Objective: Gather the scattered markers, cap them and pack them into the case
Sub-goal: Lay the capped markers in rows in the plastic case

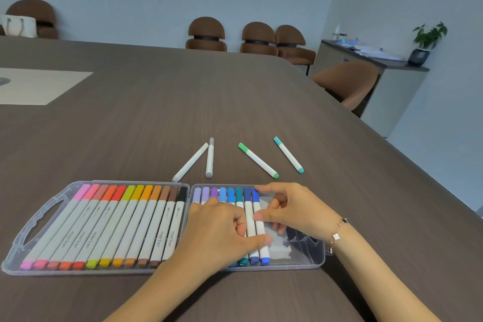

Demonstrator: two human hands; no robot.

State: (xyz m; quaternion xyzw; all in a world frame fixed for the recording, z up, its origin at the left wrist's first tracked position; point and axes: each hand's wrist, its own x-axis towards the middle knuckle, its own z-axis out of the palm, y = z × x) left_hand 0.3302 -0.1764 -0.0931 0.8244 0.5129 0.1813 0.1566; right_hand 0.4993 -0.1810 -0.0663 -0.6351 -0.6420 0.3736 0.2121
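Both hands over right half of open case [300,261]. Left hand [222,232]: grip curled, thumb pressing the blue marker [260,227]. Right hand [290,209]: narrow pinch on same marker. Four loose markers [257,160] on tabletop [339,191] beyond.

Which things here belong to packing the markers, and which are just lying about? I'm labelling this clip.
Job:
open case
four loose markers: white, grey, green, teal
blue marker under both hands: left, right

Lying about:
chairs
potted plant
white bag
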